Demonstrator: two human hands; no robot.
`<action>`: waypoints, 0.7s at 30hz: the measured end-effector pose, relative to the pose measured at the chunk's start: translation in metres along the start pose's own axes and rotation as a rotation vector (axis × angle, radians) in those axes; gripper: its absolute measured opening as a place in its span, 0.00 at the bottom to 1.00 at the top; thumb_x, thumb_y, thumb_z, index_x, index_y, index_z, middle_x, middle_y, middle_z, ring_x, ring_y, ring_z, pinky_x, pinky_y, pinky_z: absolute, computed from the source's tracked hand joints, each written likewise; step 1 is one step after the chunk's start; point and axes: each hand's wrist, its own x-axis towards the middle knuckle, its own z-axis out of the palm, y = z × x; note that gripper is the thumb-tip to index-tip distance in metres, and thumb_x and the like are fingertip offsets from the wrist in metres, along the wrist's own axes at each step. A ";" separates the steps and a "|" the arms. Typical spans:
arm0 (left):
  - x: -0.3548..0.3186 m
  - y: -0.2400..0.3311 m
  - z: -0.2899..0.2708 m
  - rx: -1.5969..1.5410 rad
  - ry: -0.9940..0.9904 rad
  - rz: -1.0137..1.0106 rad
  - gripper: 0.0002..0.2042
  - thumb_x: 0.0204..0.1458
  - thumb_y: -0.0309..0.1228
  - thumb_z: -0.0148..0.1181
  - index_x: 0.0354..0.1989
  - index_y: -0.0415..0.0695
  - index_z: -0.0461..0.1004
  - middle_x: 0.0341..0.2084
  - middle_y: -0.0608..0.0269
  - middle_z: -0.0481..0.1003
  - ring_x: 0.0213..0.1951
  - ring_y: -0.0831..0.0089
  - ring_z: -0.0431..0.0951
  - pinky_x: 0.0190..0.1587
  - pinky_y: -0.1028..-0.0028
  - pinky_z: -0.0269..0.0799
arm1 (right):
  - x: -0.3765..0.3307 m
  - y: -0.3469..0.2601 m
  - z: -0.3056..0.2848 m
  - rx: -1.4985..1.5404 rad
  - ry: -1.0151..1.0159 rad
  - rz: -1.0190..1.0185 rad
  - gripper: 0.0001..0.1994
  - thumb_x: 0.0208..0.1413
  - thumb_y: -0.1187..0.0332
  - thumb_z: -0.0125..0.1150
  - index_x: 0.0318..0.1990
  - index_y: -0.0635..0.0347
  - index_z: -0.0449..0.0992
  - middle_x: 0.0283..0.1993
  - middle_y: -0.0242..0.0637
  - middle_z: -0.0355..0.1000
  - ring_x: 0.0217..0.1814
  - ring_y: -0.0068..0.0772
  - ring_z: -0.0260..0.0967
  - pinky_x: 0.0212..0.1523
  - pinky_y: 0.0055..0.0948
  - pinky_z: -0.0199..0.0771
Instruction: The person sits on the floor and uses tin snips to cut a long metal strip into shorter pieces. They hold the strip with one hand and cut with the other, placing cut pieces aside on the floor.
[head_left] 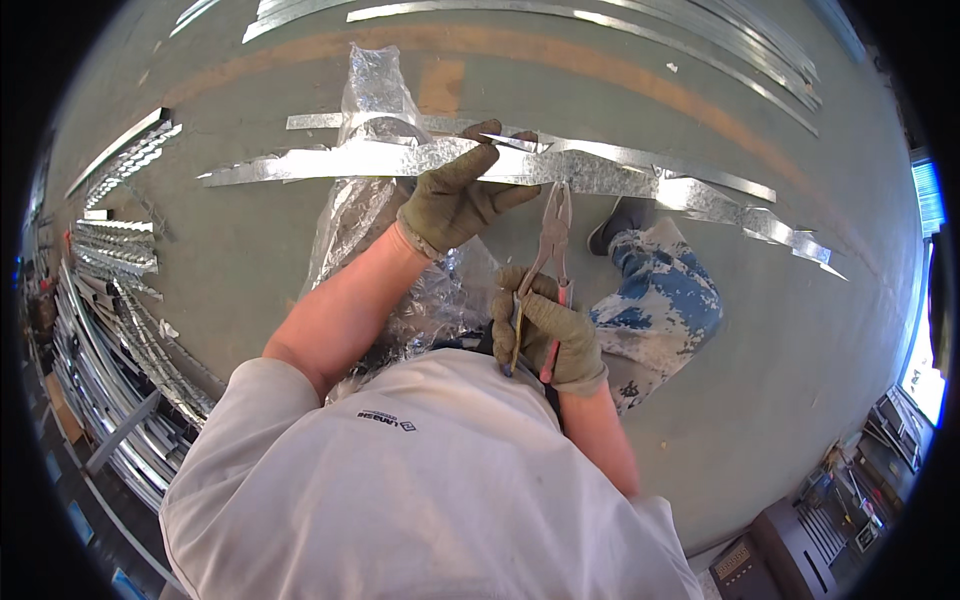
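My left hand [452, 197], in a dark olive work glove, is closed around a long, shiny metal strip [350, 160] that runs across in front of me. Bent, cut flaps stand out along the strip's right half. My right hand [560, 335], gloved the same way, grips a pair of pliers [554, 235] with worn red handles. The jaws point away from me and meet the strip's lower edge just right of my left hand; whether they bite on it I cannot tell. Behind lies a second, narrower metal strip [740, 184].
Crumpled clear plastic film [375, 90] stretches below and beyond the strip. My right leg [660, 290] in blue-and-white patterned trousers extends to the right. Long metal profiles [620, 25] lie on the far floor, more metal lengths [100, 360] pile up at left. A dark machine [780, 555] stands lower right.
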 end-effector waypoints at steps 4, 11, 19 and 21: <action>-0.005 0.002 0.015 0.026 0.042 0.026 0.19 0.76 0.37 0.61 0.72 0.53 0.77 0.72 0.47 0.75 0.70 0.46 0.80 0.72 0.42 0.81 | -0.012 -0.015 0.012 -0.102 0.075 0.004 0.29 0.72 0.58 0.68 0.71 0.69 0.74 0.50 0.49 0.83 0.39 0.42 0.84 0.34 0.44 0.84; -0.014 0.010 0.007 -0.018 0.112 0.082 0.23 0.78 0.49 0.56 0.69 0.46 0.78 0.64 0.51 0.82 0.65 0.49 0.84 0.70 0.47 0.84 | -0.021 -0.022 0.030 -0.273 0.195 -0.005 0.25 0.76 0.66 0.64 0.74 0.69 0.72 0.58 0.49 0.82 0.49 0.43 0.86 0.47 0.42 0.89; -0.011 0.011 0.010 0.064 0.137 0.125 0.31 0.81 0.52 0.45 0.79 0.40 0.59 0.66 0.48 0.79 0.66 0.47 0.83 0.72 0.46 0.83 | -0.021 -0.005 0.034 -0.582 0.397 -0.074 0.26 0.76 0.63 0.68 0.74 0.67 0.73 0.61 0.51 0.81 0.52 0.39 0.85 0.50 0.40 0.89; -0.010 0.011 0.010 0.055 0.114 0.131 0.31 0.81 0.52 0.45 0.79 0.40 0.58 0.66 0.48 0.78 0.66 0.47 0.83 0.72 0.46 0.83 | -0.020 0.003 0.036 -0.713 0.458 -0.081 0.25 0.76 0.61 0.69 0.73 0.66 0.75 0.60 0.47 0.82 0.51 0.35 0.84 0.50 0.35 0.86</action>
